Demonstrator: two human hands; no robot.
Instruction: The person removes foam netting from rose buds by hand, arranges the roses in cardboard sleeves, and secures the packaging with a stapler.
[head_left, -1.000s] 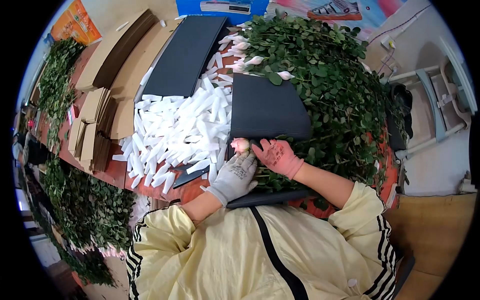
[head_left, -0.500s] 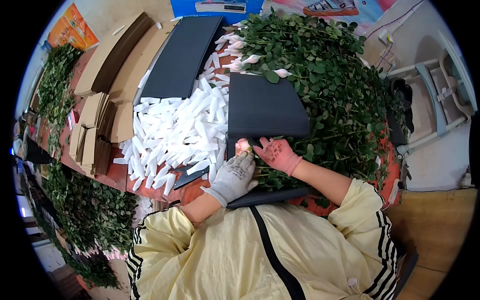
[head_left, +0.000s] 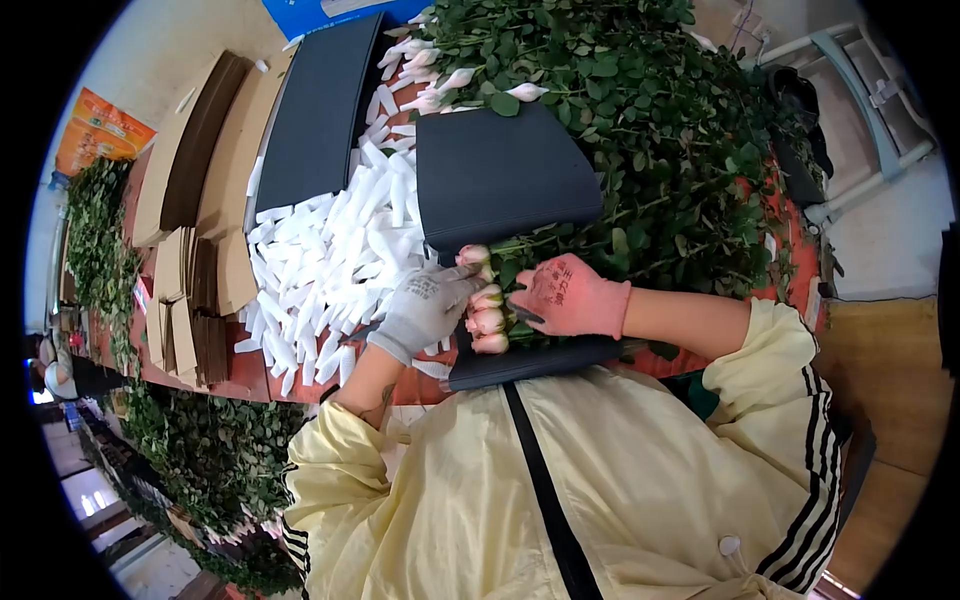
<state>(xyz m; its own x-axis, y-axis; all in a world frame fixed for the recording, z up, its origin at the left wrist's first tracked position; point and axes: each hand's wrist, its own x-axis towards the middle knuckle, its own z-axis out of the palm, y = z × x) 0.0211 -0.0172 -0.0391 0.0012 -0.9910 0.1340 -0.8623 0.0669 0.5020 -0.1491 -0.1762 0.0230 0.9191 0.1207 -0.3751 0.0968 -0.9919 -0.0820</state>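
A short stack of pink roses point(head_left: 486, 321) lies with its heads in a column between my hands, on a dark board point(head_left: 540, 364) near my body. My left hand point(head_left: 425, 305), in a grey-white glove, reaches from the left with its fingers stretched against the upper rose heads. My right hand point(head_left: 568, 296), in a pink glove, is just right of the heads, over the stems. Its fingers are curled in; whatever they hold is hidden. Beyond the hands is a dark flap point(head_left: 505, 175). White mesh sleeves point(head_left: 335, 260) are heaped to the left.
Leafy rose stems point(head_left: 660, 180) cover the table's right side. A long dark board point(head_left: 318, 115) and cardboard pieces point(head_left: 182, 150) lie at the left. Sleeved rose heads point(head_left: 440, 85) show at the back. A folding chair point(head_left: 865, 120) stands at the far right.
The view has shifted. My hands have moved apart a little, and several stacked rose heads now show between them where one showed before. The dark flap sits farther from my body.
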